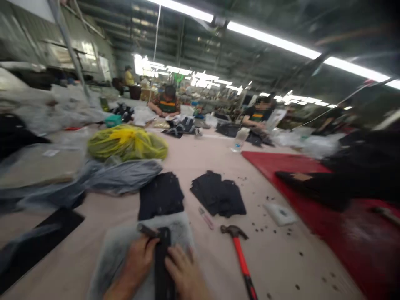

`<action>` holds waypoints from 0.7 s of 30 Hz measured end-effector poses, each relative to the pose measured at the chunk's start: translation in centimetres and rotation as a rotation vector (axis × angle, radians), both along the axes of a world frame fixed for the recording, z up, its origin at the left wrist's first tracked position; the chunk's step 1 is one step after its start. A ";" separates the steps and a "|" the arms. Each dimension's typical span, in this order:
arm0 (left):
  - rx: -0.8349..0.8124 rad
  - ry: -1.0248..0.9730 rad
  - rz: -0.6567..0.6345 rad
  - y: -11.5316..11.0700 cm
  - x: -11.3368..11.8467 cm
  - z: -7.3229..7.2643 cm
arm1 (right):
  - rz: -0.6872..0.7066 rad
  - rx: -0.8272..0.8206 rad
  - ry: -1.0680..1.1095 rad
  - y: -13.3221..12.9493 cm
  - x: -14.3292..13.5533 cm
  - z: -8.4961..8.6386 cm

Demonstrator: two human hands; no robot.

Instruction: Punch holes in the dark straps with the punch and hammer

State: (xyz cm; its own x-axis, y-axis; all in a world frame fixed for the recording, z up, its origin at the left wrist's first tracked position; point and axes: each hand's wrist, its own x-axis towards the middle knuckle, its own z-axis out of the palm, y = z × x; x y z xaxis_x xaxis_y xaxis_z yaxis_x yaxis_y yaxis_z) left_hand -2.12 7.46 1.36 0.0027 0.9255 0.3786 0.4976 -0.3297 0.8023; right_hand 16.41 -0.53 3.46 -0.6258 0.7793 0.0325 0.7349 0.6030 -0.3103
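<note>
My left hand (139,258) pinches a short grey metal tool (146,230), tilted over the upper end of a dark fabric strip (163,266). Fingers of my right hand (184,266) lie spread across the strip's right edge, pressing on it. Under the strip is a pale, worn board (108,250). A claw hammer with a red and black handle (240,254) rests on the table to the right. Pink-handled snips (206,217) lie between the board and the hammer. Beyond are two stacks of dark fabric pieces, one left (161,196) and one right (218,193).
A yellow plastic bag (128,143) and grey plastic-wrapped bundles (125,177) occupy the left. Small dark pieces (262,229) are scattered right of the hammer near a white block (281,213). A red sheet (300,200) lies at right. Two people work across the table (206,146).
</note>
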 end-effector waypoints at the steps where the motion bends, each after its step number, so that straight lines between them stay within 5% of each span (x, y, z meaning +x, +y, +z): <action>1: -0.061 0.028 0.002 -1.6 -1.7 -0.8 | -0.022 -0.065 0.061 -0.9 -1.0 -1.2; 4: -0.173 0.009 -0.007 -3.6 -3.8 -1.2 | -0.120 -0.195 0.142 -1.7 -2.2 -2.5; 7: -0.185 -0.034 0.021 -3.2 -3.5 0.1 | -0.126 -0.231 0.144 -0.2 -2.5 -1.8; 11: -0.252 -0.081 -0.049 -3.3 -2.8 1.2 | -0.095 -0.211 0.167 2.8 -2.4 -0.8; 15: -0.266 -0.108 -0.112 -4.2 -2.5 0.9 | 0.011 -0.170 0.210 5.0 -1.7 -1.4; 21: -0.296 -0.085 -0.120 -5.1 -2.2 0.9 | -0.038 -0.120 0.227 4.8 -0.6 -2.0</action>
State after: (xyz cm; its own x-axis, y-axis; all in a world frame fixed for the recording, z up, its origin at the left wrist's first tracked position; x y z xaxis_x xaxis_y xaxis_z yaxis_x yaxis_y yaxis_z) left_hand -4.35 2.34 2.30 0.0978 0.9905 0.0969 0.3965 -0.1281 0.9090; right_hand 15.78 4.24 1.43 -0.5832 0.8088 0.0750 0.6596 0.5254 -0.5375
